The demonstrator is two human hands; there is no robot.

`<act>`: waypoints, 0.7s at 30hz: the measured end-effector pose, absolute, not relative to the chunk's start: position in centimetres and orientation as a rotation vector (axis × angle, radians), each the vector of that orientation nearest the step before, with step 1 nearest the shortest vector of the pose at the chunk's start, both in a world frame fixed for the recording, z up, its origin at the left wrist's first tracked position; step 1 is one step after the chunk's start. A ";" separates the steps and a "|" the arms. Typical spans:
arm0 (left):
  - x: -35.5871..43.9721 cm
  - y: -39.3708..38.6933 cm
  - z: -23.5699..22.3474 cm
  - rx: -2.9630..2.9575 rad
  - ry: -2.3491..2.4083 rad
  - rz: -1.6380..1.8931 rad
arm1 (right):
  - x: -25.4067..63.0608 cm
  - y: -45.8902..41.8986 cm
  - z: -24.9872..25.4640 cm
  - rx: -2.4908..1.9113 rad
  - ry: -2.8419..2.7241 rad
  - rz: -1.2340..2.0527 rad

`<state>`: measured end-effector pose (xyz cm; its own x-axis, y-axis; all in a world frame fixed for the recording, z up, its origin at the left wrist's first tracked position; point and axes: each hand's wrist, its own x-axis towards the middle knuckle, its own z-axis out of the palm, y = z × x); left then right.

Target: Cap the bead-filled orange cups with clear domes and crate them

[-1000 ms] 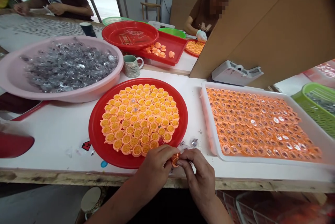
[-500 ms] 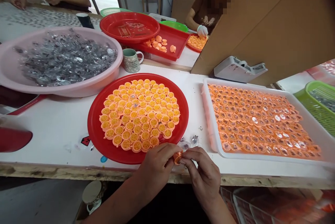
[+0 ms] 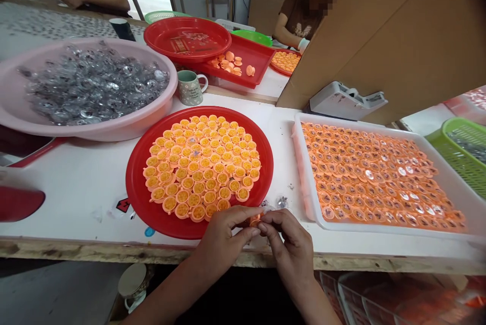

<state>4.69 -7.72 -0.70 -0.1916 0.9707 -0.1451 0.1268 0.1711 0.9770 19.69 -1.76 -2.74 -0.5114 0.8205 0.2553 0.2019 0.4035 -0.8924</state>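
My left hand (image 3: pixel 223 238) and my right hand (image 3: pixel 294 244) meet near the table's front edge, both pinching one small orange toy cup (image 3: pixel 254 220). Fingers cover most of it. Just beyond them lies a clear and silvery plastic piece (image 3: pixel 281 202). To the left is a round red tray (image 3: pixel 138 198) bearing many orange toy cups (image 3: pixel 197 187) with yellow insides. On the right, a white tray (image 3: pixel 312 208) holds rows of orange cups (image 3: pixel 368 173) topped with shiny clear discs that carry dark prints.
A pink basin (image 3: pixel 167 107) heaped with clear and silver pieces stands left, beside a green mug (image 3: pixel 190 88). Behind are red trays (image 3: pixel 190 36), a tape dispenser (image 3: pixel 345 101) and a slanted cardboard panel (image 3: pixel 379 31). Two people work across the table; a green basket (image 3: pixel 451 148) sits right.
My left thumb has straightened and shifted over the cup, and my right hand has moved slightly left. Across the table, one person's gloved hand has moved right, partly behind the cardboard.
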 end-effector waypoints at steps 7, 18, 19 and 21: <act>4.9 -8.0 -0.6 0.983 1.552 1.268 | 19.5 -2.2 -2.4 -0.799 -1.884 1.043; 5.0 -8.1 -0.6 1.277 1.615 1.351 | 19.3 -2.1 -1.9 -0.691 -1.866 1.043; 5.0 -8.2 -0.6 1.317 1.624 1.377 | 19.3 -2.2 -1.9 -0.696 -1.858 1.047; 5.1 -8.2 -0.6 1.375 1.637 1.409 | 19.2 -2.3 -2.0 -0.713 -1.846 1.055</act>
